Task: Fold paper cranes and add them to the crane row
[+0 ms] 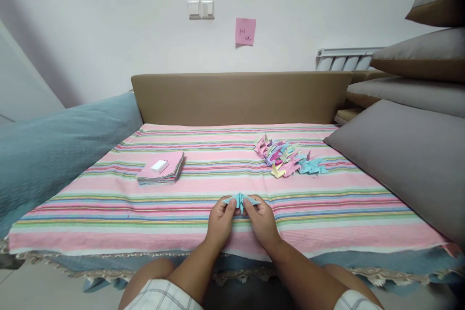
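Observation:
Between my two hands is a light blue origami crane (240,199), its wings spread out to both sides. My left hand (221,217) pinches it from the left, thumb on top near the middle. From the right, my right hand (260,217) grips it the same way, closed on the wing side. Both hands are just above the striped cloth (145,218). Beyond them to the right lies a heap of folded paper cranes (281,157) in pink, purple, yellow and blue. A stack of square coloured paper (170,169) sits to the left, with a small white block (159,166) on top.
Grey cushions (407,155) are piled along the right side. A blue-covered armrest (72,140) borders the left. The brown sofa back (240,99) stands behind, below a wall with light switches (201,9) and a pink sticky note (245,32).

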{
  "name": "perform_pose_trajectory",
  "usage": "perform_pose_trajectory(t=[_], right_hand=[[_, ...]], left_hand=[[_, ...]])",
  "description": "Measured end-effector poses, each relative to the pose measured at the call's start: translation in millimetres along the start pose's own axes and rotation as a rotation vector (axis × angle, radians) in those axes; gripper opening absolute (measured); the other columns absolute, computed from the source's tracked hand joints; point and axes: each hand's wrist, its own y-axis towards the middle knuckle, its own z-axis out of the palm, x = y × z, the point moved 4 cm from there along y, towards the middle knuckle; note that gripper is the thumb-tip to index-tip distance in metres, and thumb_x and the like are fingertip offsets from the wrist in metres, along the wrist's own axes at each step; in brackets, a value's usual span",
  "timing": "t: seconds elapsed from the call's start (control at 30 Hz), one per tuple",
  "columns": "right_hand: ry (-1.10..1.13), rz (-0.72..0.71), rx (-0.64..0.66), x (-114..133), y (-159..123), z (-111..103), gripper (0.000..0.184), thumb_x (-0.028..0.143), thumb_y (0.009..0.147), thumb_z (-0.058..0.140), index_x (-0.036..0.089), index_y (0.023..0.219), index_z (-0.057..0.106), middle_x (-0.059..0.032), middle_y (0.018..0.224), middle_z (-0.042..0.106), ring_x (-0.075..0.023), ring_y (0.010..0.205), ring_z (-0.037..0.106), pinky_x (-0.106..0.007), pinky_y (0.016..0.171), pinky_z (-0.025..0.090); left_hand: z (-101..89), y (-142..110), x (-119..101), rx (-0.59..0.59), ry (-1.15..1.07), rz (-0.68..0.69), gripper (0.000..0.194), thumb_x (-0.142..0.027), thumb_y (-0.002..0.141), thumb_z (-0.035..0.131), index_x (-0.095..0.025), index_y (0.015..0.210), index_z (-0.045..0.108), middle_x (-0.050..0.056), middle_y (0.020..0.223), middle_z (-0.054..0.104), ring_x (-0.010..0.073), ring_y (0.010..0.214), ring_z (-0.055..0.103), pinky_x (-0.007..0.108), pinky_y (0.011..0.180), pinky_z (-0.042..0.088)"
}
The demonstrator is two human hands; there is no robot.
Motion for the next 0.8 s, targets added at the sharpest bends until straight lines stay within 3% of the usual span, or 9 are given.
perform_pose_trajectory(t=[0.23, 0.4, 0.6, 0.8], right_hand=[[0.119, 0.064, 0.029, -7.7, 1.8, 1.8, 0.034, 0.051, 0.075, 0.059, 0.018, 0.084, 0.057, 0.0012, 0.063, 0.056, -0.0134, 0.058, 0.05, -0.026, 0.058, 0.043], [0.033, 0.021, 0.033, -2.3, -1.1, 2.7, 0.035, 0.052, 0.077, 0.056, 0.018, 0.068, 0.055, 0.0024, 0.057, 0.05, -0.0127, 0.056, 0.047, -0.025, 0.057, 0.04], [-0.018, -0.017, 0.035, -5.3, -4.8, 5.7, 0.032, 0.049, 0.079, 0.055, 0.018, 0.069, 0.055, 0.0017, 0.06, 0.051, -0.0127, 0.058, 0.046, -0.025, 0.059, 0.04], [0.106, 0.081, 0.069, -14.8, -6.5, 11.0, 0.035, 0.053, 0.079, 0.054, 0.018, 0.081, 0.056, 0.0022, 0.06, 0.05, -0.0127, 0.056, 0.046, -0.025, 0.056, 0.041]], left_hand=[[2.7, -2.0, -10.4, 0.003, 0.025, 0.066, 0.026, -0.042, 0.069, 0.067, -0.017, 0.066, 0.059, 0.001, 0.068, 0.061, 0.0151, 0.068, 0.057, 0.027, 0.069, 0.046], [1.8, -2.1, -8.1, -0.048, -0.003, 0.01, 0.032, -0.046, 0.068, 0.066, -0.019, 0.066, 0.05, -0.004, 0.06, 0.055, 0.012, 0.058, 0.052, 0.024, 0.059, 0.042], [2.0, -2.2, -6.8, -0.004, 0.171, 0.074, 0.037, -0.054, 0.079, 0.051, -0.02, 0.065, 0.048, -0.003, 0.057, 0.051, 0.0125, 0.057, 0.05, 0.025, 0.06, 0.04], [2.9, -5.1, -6.8, 0.056, 0.281, 0.125, 0.035, -0.049, 0.085, 0.044, -0.02, 0.064, 0.05, -0.003, 0.057, 0.051, 0.013, 0.056, 0.05, 0.024, 0.058, 0.04]])
